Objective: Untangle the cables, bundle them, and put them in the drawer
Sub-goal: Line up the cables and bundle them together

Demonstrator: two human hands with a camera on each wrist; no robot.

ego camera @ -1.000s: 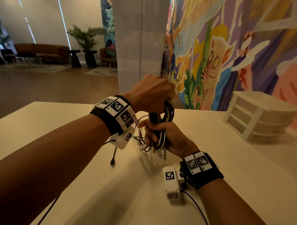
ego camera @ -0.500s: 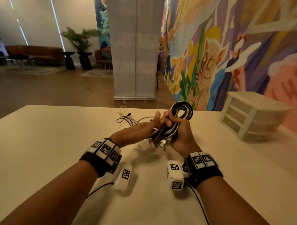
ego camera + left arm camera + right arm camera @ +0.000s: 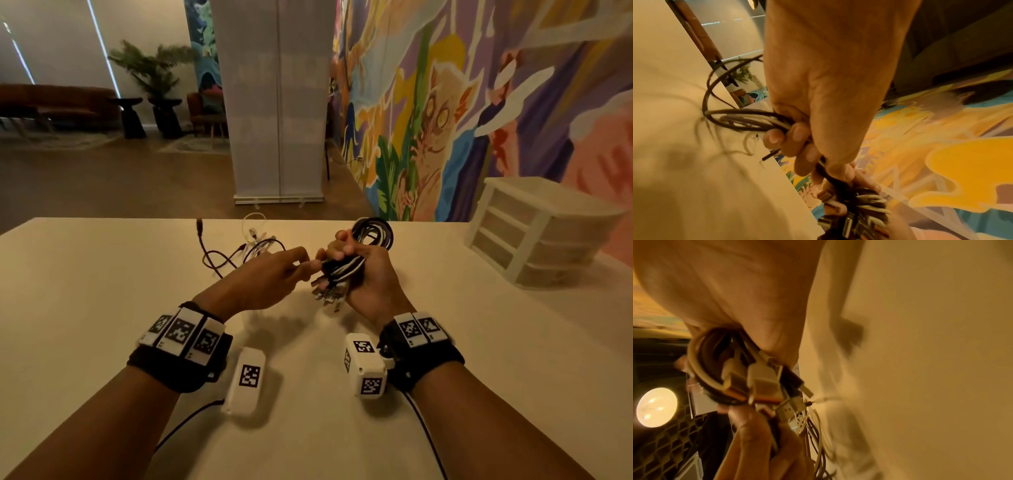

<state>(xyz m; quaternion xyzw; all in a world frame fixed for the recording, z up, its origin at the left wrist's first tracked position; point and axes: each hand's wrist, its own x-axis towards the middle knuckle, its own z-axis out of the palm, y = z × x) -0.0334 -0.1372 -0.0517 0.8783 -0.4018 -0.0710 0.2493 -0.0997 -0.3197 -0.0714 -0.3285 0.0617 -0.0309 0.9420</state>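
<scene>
Both hands have dropped lower over the bench (image 3: pixel 102 308) since a second ago. Right hand (image 3: pixel 368 274) grips the cable bundle (image 3: pixel 342 265), fingers curled round its middle, loops sticking out beyond and plugs hanging toward the wrist. Left hand (image 3: pixel 263 277) pinches strands at the bundle's near side. Loose cables (image 3: pixel 239 250) lie further back on the bench; drawer unit (image 3: pixel 534 233) stands at the right, drawers closed.

A cream table (image 3: pixel 102 308) carries loose cables (image 3: pixel 239 251) and a drawer unit (image 3: pixel 534 233).
</scene>
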